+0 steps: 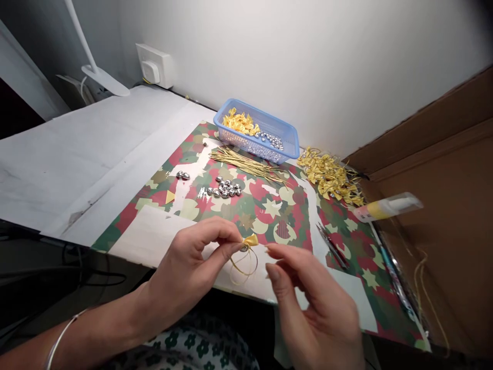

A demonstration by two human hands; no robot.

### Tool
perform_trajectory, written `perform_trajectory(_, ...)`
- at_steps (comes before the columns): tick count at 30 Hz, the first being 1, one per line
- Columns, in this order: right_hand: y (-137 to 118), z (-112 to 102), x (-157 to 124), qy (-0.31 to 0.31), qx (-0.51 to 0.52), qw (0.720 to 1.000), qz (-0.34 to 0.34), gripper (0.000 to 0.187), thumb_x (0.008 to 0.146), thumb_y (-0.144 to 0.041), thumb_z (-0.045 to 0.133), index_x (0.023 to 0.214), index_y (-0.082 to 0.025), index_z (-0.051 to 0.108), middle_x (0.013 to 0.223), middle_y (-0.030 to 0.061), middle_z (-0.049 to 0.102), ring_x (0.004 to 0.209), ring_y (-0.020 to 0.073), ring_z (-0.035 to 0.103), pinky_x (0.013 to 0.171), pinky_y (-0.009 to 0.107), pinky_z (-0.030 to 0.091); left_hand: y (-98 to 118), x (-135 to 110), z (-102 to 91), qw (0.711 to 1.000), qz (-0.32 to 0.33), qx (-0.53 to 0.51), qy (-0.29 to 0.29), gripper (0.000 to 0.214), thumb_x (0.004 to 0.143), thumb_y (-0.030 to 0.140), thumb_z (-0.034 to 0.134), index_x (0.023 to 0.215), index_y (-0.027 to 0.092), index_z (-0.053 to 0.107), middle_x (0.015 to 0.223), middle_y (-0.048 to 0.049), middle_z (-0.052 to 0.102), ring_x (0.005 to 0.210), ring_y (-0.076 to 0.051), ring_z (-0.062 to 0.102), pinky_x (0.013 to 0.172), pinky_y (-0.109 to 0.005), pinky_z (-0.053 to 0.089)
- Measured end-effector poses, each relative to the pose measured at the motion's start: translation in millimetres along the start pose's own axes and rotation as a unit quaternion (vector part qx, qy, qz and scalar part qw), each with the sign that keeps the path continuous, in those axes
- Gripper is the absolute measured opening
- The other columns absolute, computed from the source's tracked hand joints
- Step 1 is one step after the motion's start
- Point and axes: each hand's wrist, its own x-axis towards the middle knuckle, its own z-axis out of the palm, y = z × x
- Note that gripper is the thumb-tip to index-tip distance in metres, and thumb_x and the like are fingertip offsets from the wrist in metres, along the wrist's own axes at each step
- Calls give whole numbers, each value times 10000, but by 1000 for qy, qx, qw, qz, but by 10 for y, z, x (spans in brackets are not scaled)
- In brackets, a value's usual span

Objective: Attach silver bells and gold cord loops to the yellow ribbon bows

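My left hand (210, 257) pinches a small yellow ribbon bow (251, 240) between thumb and forefinger. Just under the bow a shiny silver bead or bell (244, 248) shows beside the fingertips. A thin gold cord (246, 273) hangs from it in a loose loop. To the right, my right hand (308, 298) is held a little apart from the bow. Its thumb and forefinger are separated, and nothing is visible between them. Beyond the hands, several round silver pieces (227, 188) lie in a cluster, with a bundle of gold cords (246, 163) behind them.
A blue basket (296, 146) holds yellow bows and silver pieces. More bows with cords (331, 177) are heaped at the right. Tweezers or slim scissors (334, 246), a clear-capped bottle (385, 206) and a pen (391, 262) lie near the cardboard wall (442, 205). A lamp base (106, 81) stands back left.
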Motion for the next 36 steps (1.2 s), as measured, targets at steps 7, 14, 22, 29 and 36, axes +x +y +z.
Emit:
perform_trajectory(7,-70,35,274,-39,-119,975,-182,172,930,-91,626,995,-207,736,898,62,688,750,172,668,652,284,570,62,6,12,999,43,22,-2,138,956,133,625,872,198,714,920,-54,745,861,-193,694,801,-290,558)
perform_trajectory(14,-188,33,540,-117,-68,961,-241,204,941,-53,561,892,-209,683,844,24,698,718,139,627,633,261,524,116,71,-23,992,-64,-43,-95,169,942,214,638,797,168,713,783,-32,713,761,-193,644,695,-295,506)
perform_trajectory(22,-294,-31,1057,-304,169,931,-111,137,946,-163,631,820,-206,599,721,-39,583,605,87,531,535,225,471,143,91,-46,977,-113,-121,-134,158,930,239,669,801,154,704,732,6,620,704,-140,530,642,-247,439)
perform_trajectory(29,-508,-2,1096,-251,246,931,-103,161,965,-182,655,828,-231,587,763,-45,587,635,87,646,511,200,530,182,94,-44,987,-81,-52,-127,164,916,154,629,757,173,663,701,27,633,670,-125,547,619,-230,449)
perform_trajectory(36,-658,163,1225,-392,271,875,-84,230,966,-135,609,785,-233,504,668,-92,513,453,32,549,417,174,470,211,98,-16,989,-73,-47,-120,199,896,150,658,703,196,641,699,36,694,717,-147,655,648,-224,524)
